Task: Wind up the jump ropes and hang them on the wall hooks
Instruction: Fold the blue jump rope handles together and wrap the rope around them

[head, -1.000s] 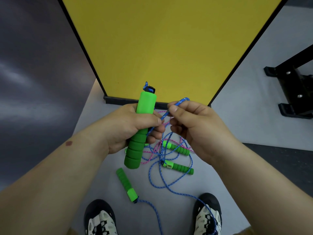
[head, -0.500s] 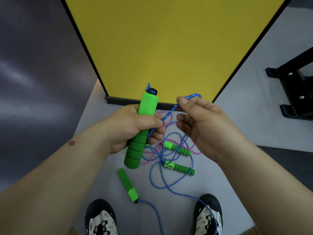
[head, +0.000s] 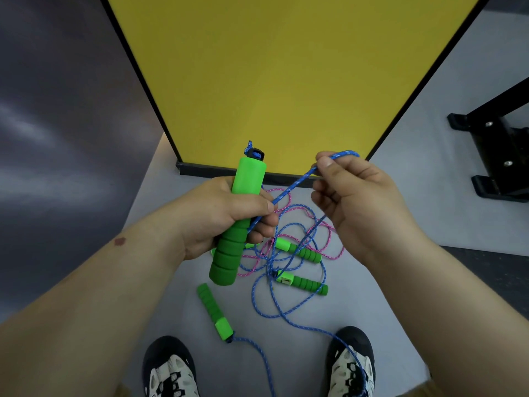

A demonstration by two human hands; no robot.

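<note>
My left hand point(head: 217, 216) grips a green foam jump rope handle point(head: 240, 213), held nearly upright, and also pins a strand of blue rope point(head: 294, 184) against it. My right hand point(head: 357, 202) pinches that blue rope at a bend near its fingertips, up and to the right of the handle. On the grey floor below lie three more green handles point(head: 214, 310) point(head: 297, 250) point(head: 303, 283), tangled with loose blue rope point(head: 274, 313) and pink rope point(head: 332, 247). No wall hooks are in view.
A yellow panel with a black frame point(head: 274, 81) stands upright just ahead. A black metal stand base point(head: 498, 156) sits on the floor at the right. A dark wall point(head: 57, 138) is at the left. My two shoes point(head: 171, 368) point(head: 352, 365) are at the bottom, blue rope crossing the right one.
My right hand has drawn the blue rope up and to the right, away from the handle, so the strand between my hands is longer. The left hand has held still.
</note>
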